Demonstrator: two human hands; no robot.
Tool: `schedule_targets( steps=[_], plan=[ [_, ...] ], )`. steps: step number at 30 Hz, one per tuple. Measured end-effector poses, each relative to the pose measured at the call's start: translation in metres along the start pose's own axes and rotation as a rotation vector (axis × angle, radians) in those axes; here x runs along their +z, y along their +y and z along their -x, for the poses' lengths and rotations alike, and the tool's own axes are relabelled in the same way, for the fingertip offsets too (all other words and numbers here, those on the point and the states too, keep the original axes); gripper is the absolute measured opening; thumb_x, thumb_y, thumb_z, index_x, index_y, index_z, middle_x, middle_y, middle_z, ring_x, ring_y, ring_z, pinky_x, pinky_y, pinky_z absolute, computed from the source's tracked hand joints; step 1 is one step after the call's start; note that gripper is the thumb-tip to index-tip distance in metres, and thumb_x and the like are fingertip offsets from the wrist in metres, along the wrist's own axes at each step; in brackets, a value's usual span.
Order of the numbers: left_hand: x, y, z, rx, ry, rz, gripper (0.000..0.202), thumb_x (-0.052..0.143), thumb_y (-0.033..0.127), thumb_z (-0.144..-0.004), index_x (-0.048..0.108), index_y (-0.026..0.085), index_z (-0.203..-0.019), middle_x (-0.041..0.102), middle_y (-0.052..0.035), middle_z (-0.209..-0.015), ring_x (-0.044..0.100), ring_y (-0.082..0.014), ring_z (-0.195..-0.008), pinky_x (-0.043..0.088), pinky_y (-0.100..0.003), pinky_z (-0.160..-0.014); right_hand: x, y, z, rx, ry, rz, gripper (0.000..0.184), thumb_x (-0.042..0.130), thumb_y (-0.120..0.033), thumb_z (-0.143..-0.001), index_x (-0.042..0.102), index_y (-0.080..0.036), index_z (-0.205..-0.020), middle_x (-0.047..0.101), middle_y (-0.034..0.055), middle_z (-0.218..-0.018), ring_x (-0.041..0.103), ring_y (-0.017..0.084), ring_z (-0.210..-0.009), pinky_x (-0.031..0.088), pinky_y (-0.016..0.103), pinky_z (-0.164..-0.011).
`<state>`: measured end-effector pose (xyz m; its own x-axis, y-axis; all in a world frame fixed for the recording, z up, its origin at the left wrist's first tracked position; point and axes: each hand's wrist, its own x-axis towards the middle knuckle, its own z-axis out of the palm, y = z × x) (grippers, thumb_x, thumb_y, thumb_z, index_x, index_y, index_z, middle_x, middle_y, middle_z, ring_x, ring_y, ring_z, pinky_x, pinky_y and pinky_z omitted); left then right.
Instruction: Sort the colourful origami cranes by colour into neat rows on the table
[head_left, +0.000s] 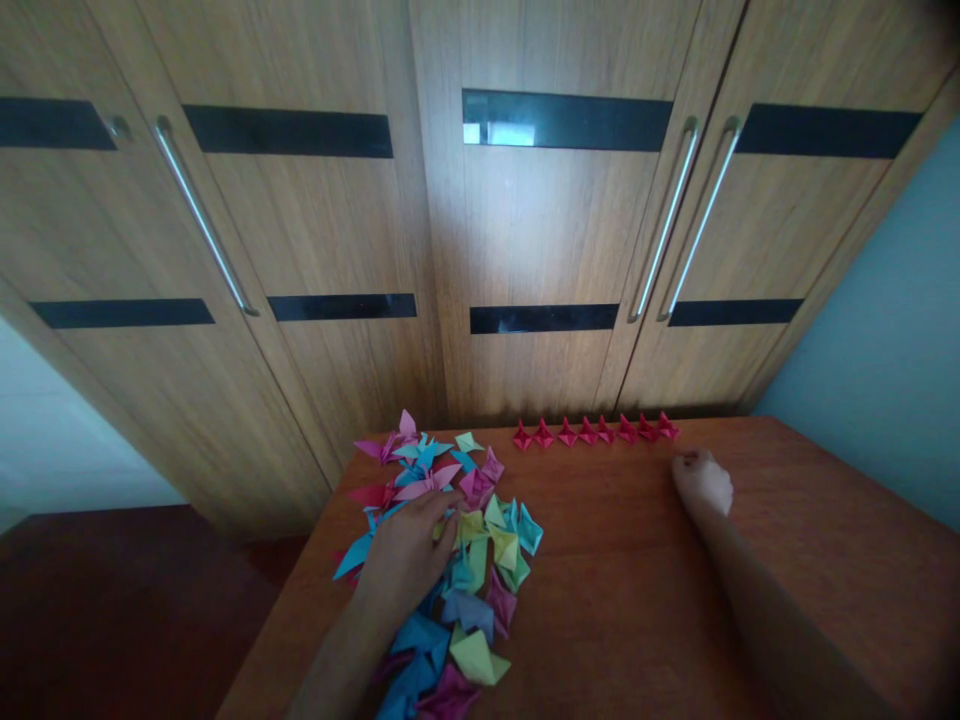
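Resting left hand (409, 560) on origami pile (471, 610), right hand (703, 485) fisted near red row (589, 432)

Left hand (409, 555): flat on the paper pile (465, 560).
Right hand (703, 484): curled on the table (615, 600), near the red row (592, 432).
Behind: wardrobe doors (525, 230).

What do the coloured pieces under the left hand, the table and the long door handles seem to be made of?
Coloured pieces: folded paper, matte, with sharp creases and pointed flaps. Table: wood or wood-look veneer, reddish brown, faint grain, slight sheen. Door handles: probably metal, silvery, with a bright highlight along each bar.
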<state>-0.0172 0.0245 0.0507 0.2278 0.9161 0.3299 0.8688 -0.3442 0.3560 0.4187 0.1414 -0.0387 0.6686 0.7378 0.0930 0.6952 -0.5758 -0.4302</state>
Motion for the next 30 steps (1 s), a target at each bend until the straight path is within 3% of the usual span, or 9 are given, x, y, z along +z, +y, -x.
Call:
schedule_targets(
  steps=[7, 12, 16, 20, 30],
  plan=[
    [-0.013, -0.01, -0.004, -0.036, 0.008, 0.011, 0.028, 0.042, 0.027, -0.09, 0.063, 0.021, -0.108, 0.067, -0.005, -0.108, 0.063, -0.0196, -0.097, 0.047, -0.03, -0.085, 0.0, -0.02, 0.054, -0.127, -0.088, 0.02, 0.033, 0.04, -0.037, -0.086, 0.064, -0.022, -0.104, 0.069, 0.0123, -0.088, 0.066, 0.028, -0.086, 0.048, 0.033, -0.069],
    [-0.018, -0.019, -0.003, -0.093, -0.059, -0.059, 0.025, 0.046, 0.027, -0.087, 0.065, 0.019, -0.102, 0.065, -0.0082, -0.104, 0.062, -0.0216, -0.091, 0.048, -0.031, -0.081, -0.003, -0.042, 0.103, -0.295, -0.184, 0.05, 0.029, 0.039, -0.036, -0.088, 0.062, -0.025, -0.102, 0.069, 0.0075, -0.087, 0.065, 0.023, -0.082, 0.043, 0.027, -0.065],
    [-0.016, -0.025, -0.002, -0.041, -0.103, -0.084, 0.028, 0.047, 0.014, -0.082, 0.064, 0.018, -0.104, 0.06, -0.0088, -0.11, 0.057, -0.0216, -0.102, 0.044, -0.031, -0.091, -0.003, -0.052, 0.132, -0.442, -0.214, 0.06, 0.023, 0.039, -0.033, -0.089, 0.06, -0.026, -0.097, 0.068, 0.0044, -0.089, 0.064, 0.019, -0.081, 0.037, 0.024, -0.06],
    [-0.009, -0.028, -0.002, 0.02, -0.155, -0.062, 0.037, 0.047, 0.003, -0.076, 0.064, 0.019, -0.105, 0.062, -0.0085, -0.114, 0.054, -0.0211, -0.11, 0.039, -0.032, -0.098, -0.003, -0.053, 0.139, -0.488, -0.214, 0.038, 0.02, 0.041, -0.031, -0.089, 0.059, -0.026, -0.092, 0.068, 0.0019, -0.086, 0.062, 0.017, -0.077, 0.031, 0.023, -0.056],
    [-0.003, -0.029, -0.002, -0.012, -0.249, -0.093, 0.035, 0.049, 0.007, -0.08, 0.064, 0.022, -0.108, 0.065, -0.0075, -0.113, 0.056, -0.0217, -0.107, 0.04, -0.032, -0.093, -0.002, -0.049, 0.134, -0.51, -0.247, -0.061, 0.019, 0.043, -0.032, -0.088, 0.061, -0.026, -0.089, 0.068, -0.0014, -0.081, 0.062, 0.016, -0.075, 0.031, 0.022, -0.056]
  ],
)
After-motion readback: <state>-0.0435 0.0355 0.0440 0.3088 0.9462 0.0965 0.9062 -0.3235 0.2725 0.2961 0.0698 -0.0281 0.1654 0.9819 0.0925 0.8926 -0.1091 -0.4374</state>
